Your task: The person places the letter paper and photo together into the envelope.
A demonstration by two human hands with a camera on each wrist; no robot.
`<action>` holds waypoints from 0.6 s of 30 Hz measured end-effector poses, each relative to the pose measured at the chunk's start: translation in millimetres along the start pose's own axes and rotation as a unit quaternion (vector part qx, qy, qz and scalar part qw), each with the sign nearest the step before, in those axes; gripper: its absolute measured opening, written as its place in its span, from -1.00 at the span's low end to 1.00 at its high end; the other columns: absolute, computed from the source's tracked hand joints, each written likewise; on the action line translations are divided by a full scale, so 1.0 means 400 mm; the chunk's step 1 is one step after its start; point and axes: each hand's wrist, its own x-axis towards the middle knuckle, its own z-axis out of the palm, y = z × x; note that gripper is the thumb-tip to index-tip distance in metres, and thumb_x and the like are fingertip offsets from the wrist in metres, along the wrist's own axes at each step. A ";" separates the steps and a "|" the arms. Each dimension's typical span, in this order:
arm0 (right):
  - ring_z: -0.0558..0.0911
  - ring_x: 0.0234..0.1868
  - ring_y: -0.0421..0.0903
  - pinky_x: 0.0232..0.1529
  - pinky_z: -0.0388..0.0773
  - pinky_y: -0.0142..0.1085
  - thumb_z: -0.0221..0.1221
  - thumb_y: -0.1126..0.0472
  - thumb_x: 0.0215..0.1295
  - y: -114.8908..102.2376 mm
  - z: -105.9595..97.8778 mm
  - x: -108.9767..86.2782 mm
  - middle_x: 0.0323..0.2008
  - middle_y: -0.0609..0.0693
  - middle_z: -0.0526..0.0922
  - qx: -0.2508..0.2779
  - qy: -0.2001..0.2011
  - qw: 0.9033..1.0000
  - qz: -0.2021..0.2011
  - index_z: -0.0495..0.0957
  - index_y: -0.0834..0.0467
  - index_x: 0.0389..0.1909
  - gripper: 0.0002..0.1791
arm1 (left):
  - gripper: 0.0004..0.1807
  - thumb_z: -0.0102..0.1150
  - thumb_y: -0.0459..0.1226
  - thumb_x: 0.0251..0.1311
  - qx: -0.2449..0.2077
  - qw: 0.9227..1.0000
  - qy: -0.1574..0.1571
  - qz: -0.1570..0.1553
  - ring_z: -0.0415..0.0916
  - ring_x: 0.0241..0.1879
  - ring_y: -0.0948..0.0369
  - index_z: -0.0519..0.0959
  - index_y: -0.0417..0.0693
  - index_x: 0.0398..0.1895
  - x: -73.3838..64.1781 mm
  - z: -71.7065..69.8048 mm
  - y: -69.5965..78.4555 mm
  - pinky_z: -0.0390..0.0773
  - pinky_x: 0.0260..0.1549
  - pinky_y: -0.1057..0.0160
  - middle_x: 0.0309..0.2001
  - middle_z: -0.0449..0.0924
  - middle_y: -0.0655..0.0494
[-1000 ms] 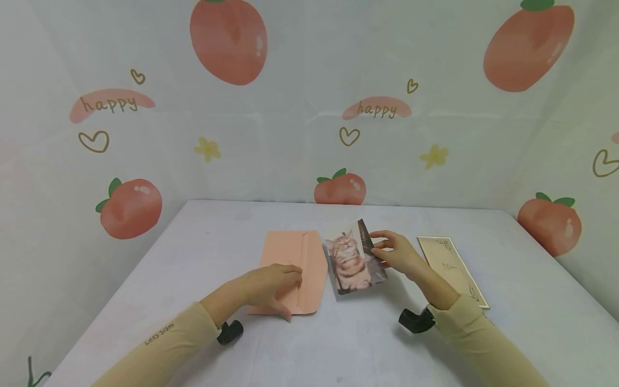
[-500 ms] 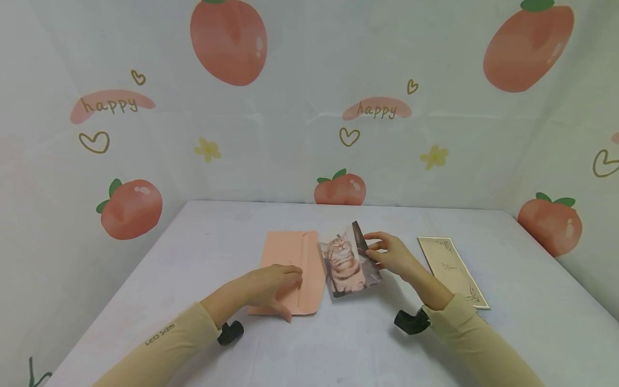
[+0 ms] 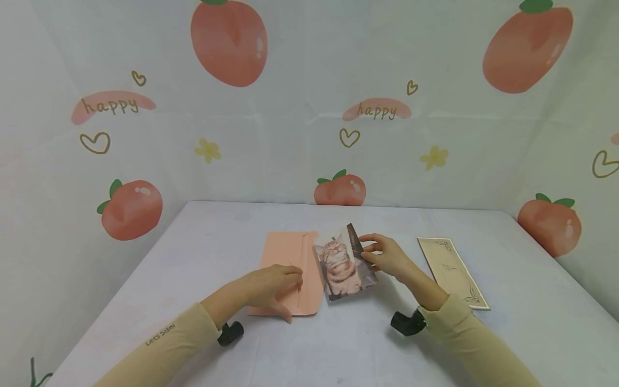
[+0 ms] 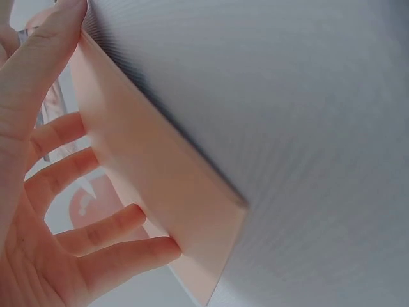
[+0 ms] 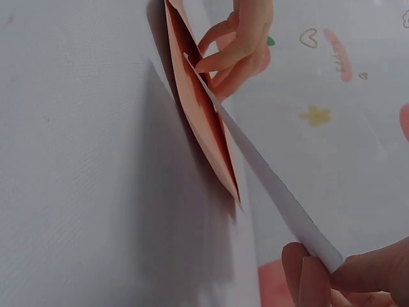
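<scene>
A peach-pink envelope point(image 3: 282, 248) lies flat on the table, its flap side to the right. Across it rests my left hand point(image 3: 272, 284); in the left wrist view its fingertips point(image 4: 163, 251) touch the envelope's face and the thumb is at its edge. My right hand point(image 3: 389, 259) pinches the right side of a tilted cat-picture card point(image 3: 339, 267) between thumb and fingers. In the right wrist view the card point(image 5: 275, 185) is edge-on, its far edge at the parted mouth of the envelope point(image 5: 198, 112). How far it reaches inside cannot be told.
To the right lies a cream card point(image 3: 452, 269) with a gold border and corner ornaments. Both wrists carry black camera mounts point(image 3: 408, 323). The white table point(image 3: 227, 220) ends at a fruit-patterned backdrop point(image 3: 290, 150).
My right hand has moved left with the cat card, bringing its left edge over the envelope's right side. My left hand has stayed in place on the envelope.
</scene>
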 end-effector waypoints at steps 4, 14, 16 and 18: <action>0.60 -0.35 -0.16 -0.40 0.65 -0.28 0.08 0.34 0.29 0.001 0.002 0.002 -0.13 0.31 0.60 0.004 -0.006 1.000 -0.005 0.32 0.30 0.20 -0.54 | -0.28 0.34 0.20 -0.20 0.000 1.000 -0.001 -0.002 0.37 0.23 0.01 0.44 0.05 0.02 0.000 0.000 -0.001 0.41 0.20 0.05 0.26 0.37 0.05; 0.59 -0.34 -0.16 -0.40 0.65 -0.28 0.08 0.35 0.28 -0.009 0.010 0.000 -0.15 0.30 0.60 0.001 -0.007 1.000 0.000 0.33 0.30 0.19 -0.55 | -0.31 0.33 0.20 -0.19 -0.003 1.000 -0.005 -0.004 0.36 0.24 0.00 0.43 0.09 0.01 0.000 0.001 -0.002 0.42 0.19 0.03 0.27 0.36 0.06; 0.58 -0.34 -0.16 -0.40 0.65 -0.29 0.09 0.34 0.28 -0.010 0.013 0.001 -0.14 0.29 0.60 0.000 -0.007 1.000 0.004 0.34 0.29 0.19 -0.55 | -0.31 0.33 0.20 -0.19 -0.005 1.000 -0.007 -0.007 0.35 0.24 0.00 0.43 0.10 0.02 -0.001 0.000 -0.001 0.42 0.19 0.03 0.28 0.35 0.05; 0.58 -0.33 -0.15 -0.39 0.65 -0.29 0.08 0.33 0.29 -0.010 0.015 0.003 -0.13 0.30 0.59 -0.002 -0.011 1.000 0.006 0.33 0.29 0.20 -0.55 | -0.30 0.33 0.20 -0.18 -0.005 1.000 -0.007 -0.007 0.34 0.25 0.00 0.43 0.10 0.03 0.000 0.000 -0.001 0.42 0.19 0.02 0.28 0.34 0.05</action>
